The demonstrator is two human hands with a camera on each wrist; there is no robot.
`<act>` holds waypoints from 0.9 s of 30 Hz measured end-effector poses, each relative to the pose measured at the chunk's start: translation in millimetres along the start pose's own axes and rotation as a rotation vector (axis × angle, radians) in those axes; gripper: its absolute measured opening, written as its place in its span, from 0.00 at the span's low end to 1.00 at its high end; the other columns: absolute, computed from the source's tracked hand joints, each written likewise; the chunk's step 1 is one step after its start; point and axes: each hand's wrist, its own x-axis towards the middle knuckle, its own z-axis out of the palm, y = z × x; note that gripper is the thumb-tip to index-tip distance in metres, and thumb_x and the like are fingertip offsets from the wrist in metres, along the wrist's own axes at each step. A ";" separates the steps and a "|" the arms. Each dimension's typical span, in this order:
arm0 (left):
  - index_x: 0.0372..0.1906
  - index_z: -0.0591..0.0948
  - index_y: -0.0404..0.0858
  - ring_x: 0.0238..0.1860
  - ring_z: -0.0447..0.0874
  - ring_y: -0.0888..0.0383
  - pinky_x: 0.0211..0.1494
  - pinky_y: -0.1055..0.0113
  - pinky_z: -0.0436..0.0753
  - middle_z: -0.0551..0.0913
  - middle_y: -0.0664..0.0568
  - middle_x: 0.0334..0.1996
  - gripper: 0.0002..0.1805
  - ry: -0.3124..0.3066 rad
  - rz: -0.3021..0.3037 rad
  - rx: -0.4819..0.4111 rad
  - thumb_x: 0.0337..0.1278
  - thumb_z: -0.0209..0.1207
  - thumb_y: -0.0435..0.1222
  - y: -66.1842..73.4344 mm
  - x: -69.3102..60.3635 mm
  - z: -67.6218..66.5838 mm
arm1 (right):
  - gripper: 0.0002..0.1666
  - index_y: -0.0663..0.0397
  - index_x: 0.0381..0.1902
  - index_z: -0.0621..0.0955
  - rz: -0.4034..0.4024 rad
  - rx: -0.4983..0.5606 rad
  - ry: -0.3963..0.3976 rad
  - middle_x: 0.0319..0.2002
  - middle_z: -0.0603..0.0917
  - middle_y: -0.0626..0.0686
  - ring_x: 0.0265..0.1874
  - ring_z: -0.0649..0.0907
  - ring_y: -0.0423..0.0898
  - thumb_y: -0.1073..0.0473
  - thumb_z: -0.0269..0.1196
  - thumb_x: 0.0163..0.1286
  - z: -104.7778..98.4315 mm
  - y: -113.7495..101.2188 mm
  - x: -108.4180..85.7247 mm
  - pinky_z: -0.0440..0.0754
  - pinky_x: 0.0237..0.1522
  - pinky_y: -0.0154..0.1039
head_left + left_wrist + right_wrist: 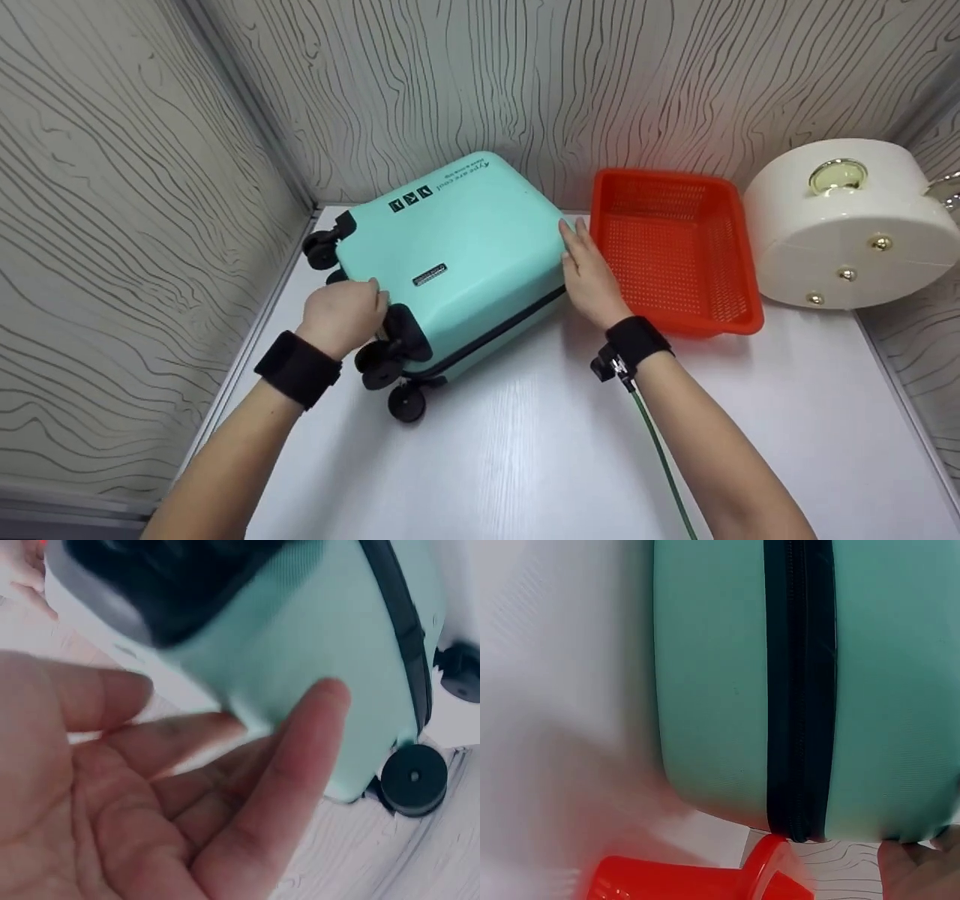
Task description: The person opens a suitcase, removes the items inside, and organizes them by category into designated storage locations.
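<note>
A mint-green suitcase (480, 232) lies flat, its black wheels (379, 365) toward the left. At this wheeled end is my left hand (341, 315); the left wrist view shows its fingers loosely bent, with fingertips (330, 690) at the suitcase's end face (330, 637). My right hand (592, 277) rests with extended fingers against the suitcase's right corner. In the right wrist view, a black zipper band (799, 690) runs along the suitcase's side, and part of my right hand (922, 866) shows at the lower right, touching the shell.
Right of the suitcase stands a red perforated basket (671, 326), its rim close to my right hand. Beside it is a cream rounded case (847, 225) with gold fittings. Patterned walls enclose the white table (510, 457). A green cable (664, 450) runs from my right wrist.
</note>
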 end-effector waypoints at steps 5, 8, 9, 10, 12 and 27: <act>0.29 0.84 0.34 0.26 0.80 0.45 0.28 0.50 0.79 0.82 0.43 0.25 0.25 -0.017 -0.178 -0.193 0.77 0.49 0.46 -22.4 31.0 -6.7 | 0.40 0.47 0.84 0.46 -0.016 -0.072 0.043 0.83 0.35 0.55 0.81 0.41 0.54 0.52 0.49 0.84 12.6 -3.1 -18.8 0.45 0.78 0.57; 0.60 0.81 0.30 0.55 0.80 0.35 0.57 0.41 0.79 0.81 0.32 0.56 0.27 -0.002 -0.212 -0.247 0.78 0.49 0.49 -39.9 52.7 0.7 | 0.43 0.48 0.84 0.46 -0.050 -0.163 0.059 0.82 0.34 0.55 0.81 0.39 0.53 0.50 0.53 0.82 29.3 -7.4 -37.9 0.46 0.77 0.57; 0.70 0.74 0.30 0.65 0.72 0.33 0.66 0.39 0.72 0.74 0.30 0.65 0.31 -0.005 -0.224 -0.276 0.78 0.49 0.49 -45.6 60.0 4.3 | 0.43 0.48 0.84 0.46 -0.070 -0.193 0.056 0.82 0.34 0.55 0.81 0.38 0.53 0.50 0.53 0.82 35.5 -9.8 -44.8 0.46 0.77 0.58; 0.75 0.66 0.30 0.72 0.63 0.31 0.72 0.38 0.64 0.66 0.28 0.72 0.35 -0.018 -0.239 -0.301 0.78 0.49 0.50 -51.3 67.0 8.1 | 0.43 0.48 0.84 0.47 -0.091 -0.225 0.050 0.82 0.34 0.56 0.81 0.37 0.54 0.50 0.54 0.81 41.8 -12.5 -51.8 0.44 0.77 0.59; 0.79 0.57 0.29 0.77 0.51 0.31 0.77 0.39 0.53 0.55 0.27 0.76 0.39 -0.042 -0.263 -0.359 0.78 0.48 0.51 -61.6 79.1 14.8 | 0.42 0.48 0.83 0.49 -0.140 -0.278 0.028 0.82 0.35 0.55 0.80 0.36 0.54 0.49 0.54 0.81 54.1 -19.2 -65.5 0.44 0.77 0.59; 0.80 0.48 0.27 0.79 0.42 0.32 0.78 0.40 0.48 0.45 0.27 0.79 0.42 -0.161 -0.330 -0.427 0.78 0.42 0.51 -72.6 109.2 28.6 | 0.42 0.51 0.83 0.51 -0.330 -0.300 -0.010 0.82 0.36 0.59 0.80 0.36 0.59 0.51 0.56 0.80 102.8 -45.3 -92.2 0.52 0.77 0.58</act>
